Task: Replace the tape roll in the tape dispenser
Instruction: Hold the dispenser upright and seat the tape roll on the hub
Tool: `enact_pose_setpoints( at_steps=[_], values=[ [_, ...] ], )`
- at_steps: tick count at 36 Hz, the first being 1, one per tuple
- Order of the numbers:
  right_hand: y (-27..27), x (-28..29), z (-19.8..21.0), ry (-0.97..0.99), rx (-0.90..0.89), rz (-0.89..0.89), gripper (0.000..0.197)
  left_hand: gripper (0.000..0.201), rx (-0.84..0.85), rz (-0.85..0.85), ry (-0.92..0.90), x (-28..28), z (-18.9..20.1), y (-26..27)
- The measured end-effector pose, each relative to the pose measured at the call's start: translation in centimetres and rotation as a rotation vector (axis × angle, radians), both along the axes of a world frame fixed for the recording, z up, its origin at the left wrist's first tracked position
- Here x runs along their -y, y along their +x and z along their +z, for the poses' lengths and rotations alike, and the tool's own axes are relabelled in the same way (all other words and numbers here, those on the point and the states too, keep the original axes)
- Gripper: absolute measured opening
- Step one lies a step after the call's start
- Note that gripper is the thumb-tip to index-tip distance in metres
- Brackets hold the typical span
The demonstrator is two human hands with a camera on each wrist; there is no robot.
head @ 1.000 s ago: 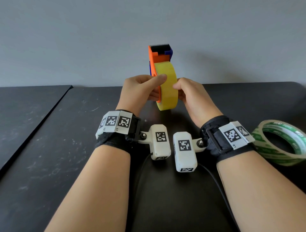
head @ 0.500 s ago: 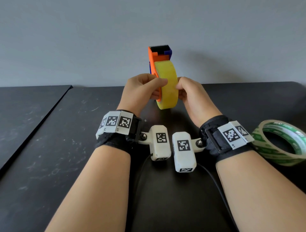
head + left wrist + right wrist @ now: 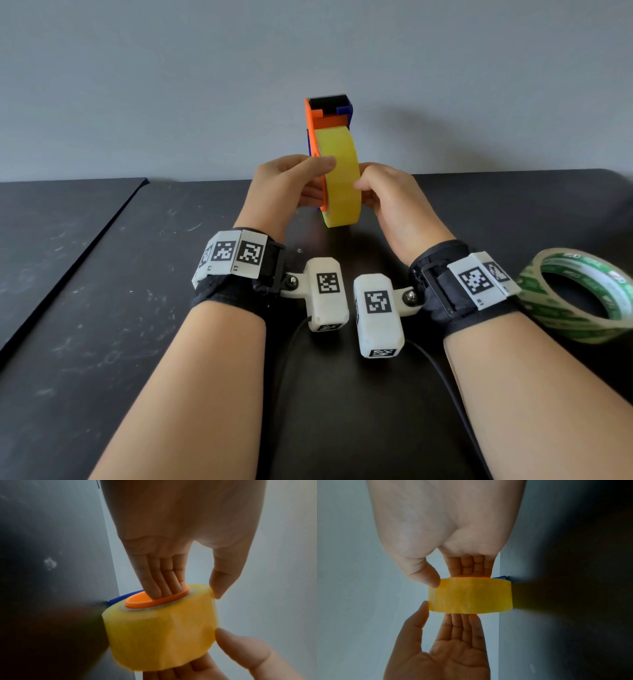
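The yellow tape roll (image 3: 340,178) sits on the orange hub (image 3: 157,599) of the tape dispenser (image 3: 323,116), held upright above the bench (image 3: 102,308) between both hands. The dispenser's black cutter end points up, directly above the roll.

The roll looks light and stiff: a solid wound ring that should keep its shape under a squeeze. Its outer band is glossy and probably a little slippery, so the flat side faces and the rim edge seem the better places to take hold, with the hub braced from the opposite side.

The left hand (image 3: 291,185) lies against the orange side plate, left of the roll, its fingers (image 3: 462,626) nearly straight and flat on that face and its thumb over the roll's near rim; it supports rather than grips. The right hand (image 3: 394,198) is on the roll's right: its fingers (image 3: 161,580) reach straight into the hub's open centre while the thumb touches the rim. Neither hand is clenched.

Right of the roll and nearer the person, a green-printed tape roll (image 3: 582,294) lies flat on the bench beside the right wrist. The bench is matt black and scuffed with pale marks, with a seam to the roll's left. Behind the roll stands a plain grey wall (image 3: 137,85).
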State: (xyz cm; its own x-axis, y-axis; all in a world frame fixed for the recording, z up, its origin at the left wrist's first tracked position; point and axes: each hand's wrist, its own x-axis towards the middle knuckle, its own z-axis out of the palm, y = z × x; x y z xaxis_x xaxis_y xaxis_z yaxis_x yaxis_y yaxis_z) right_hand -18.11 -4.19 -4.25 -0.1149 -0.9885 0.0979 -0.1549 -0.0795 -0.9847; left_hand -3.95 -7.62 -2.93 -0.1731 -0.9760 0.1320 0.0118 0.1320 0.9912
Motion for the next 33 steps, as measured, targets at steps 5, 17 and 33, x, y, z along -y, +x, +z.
enact_pose_setpoints(
  at_steps=[5, 17, 33],
  values=[
    [0.00, 0.02, -0.05, 0.000, 0.004, -0.004, 0.038, 0.035, -0.001, -0.021, 0.006, 0.06, 0.00, 0.18],
    [0.17, 0.26, -0.15, 0.003, 0.052, -0.034, 0.045, 0.022, -0.006, -0.045, 0.004, 0.14, -0.13, 0.30],
    [-0.26, 0.46, -0.41, 0.022, 0.158, 0.011, 0.044, 0.030, -0.004, -0.042, -0.002, 0.32, -0.43, 0.35]
  ],
)
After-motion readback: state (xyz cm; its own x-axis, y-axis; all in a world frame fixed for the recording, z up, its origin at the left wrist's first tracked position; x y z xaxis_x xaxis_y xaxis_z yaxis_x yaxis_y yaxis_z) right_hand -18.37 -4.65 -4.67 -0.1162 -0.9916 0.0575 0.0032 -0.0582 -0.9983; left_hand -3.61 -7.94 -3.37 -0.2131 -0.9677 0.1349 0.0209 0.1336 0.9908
